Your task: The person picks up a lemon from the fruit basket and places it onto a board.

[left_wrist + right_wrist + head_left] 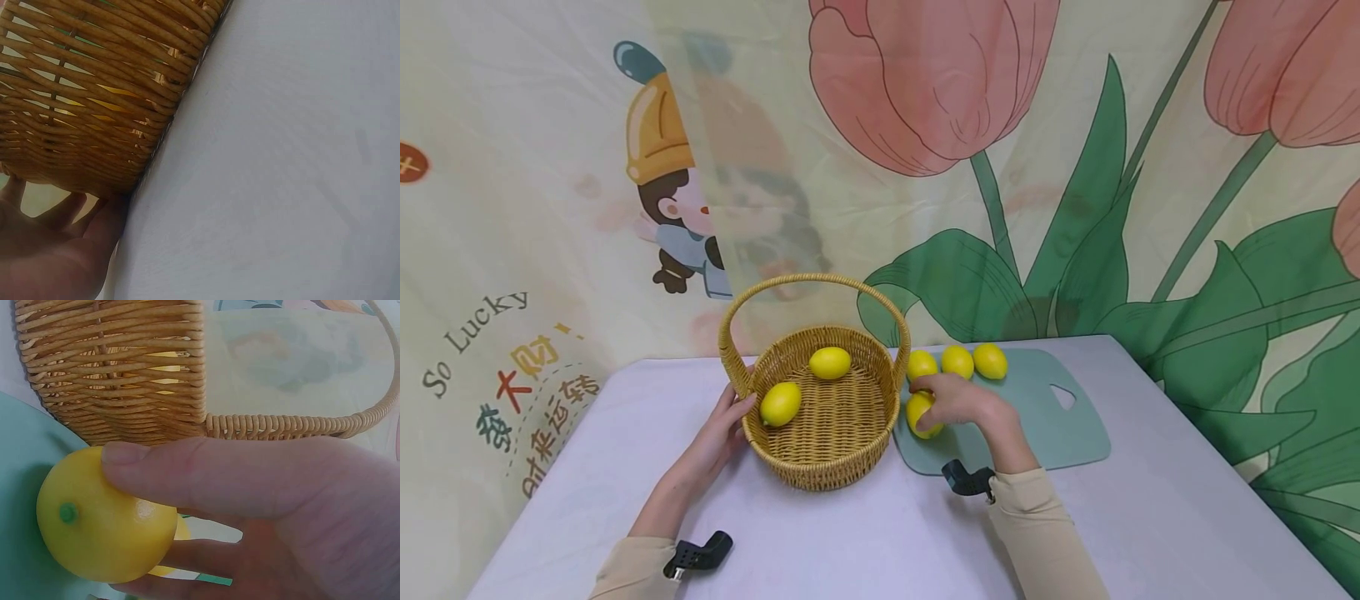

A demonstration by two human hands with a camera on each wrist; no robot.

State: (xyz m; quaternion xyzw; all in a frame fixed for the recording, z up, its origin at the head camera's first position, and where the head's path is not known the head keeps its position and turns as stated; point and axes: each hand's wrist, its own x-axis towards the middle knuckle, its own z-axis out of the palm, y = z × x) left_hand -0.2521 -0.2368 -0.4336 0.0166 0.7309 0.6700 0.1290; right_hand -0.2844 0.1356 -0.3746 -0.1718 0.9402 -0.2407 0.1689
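My left hand point(727, 423) holds the left side of a round wicker basket point(827, 475), its thumb at the rim beside the foot of the handle. In the left wrist view, its fingers point(62, 215) lie against the woven wall. Two lemons point(831, 363) sit inside the basket. To the right, my right hand point(958, 400) grips another lemon point(106, 519), thumb on one side and fingers round the other, over the left part of a green cutting board point(1037, 425). Three more lemons point(990, 361) lie in a row along the board's back edge.
A white cloth covers the table point(850, 542). The basket's tall arched handle point(816, 277) rises over its middle. Behind the table hangs a printed curtain point(925, 208) with tulips. Each wrist wears a small black camera point(700, 552).
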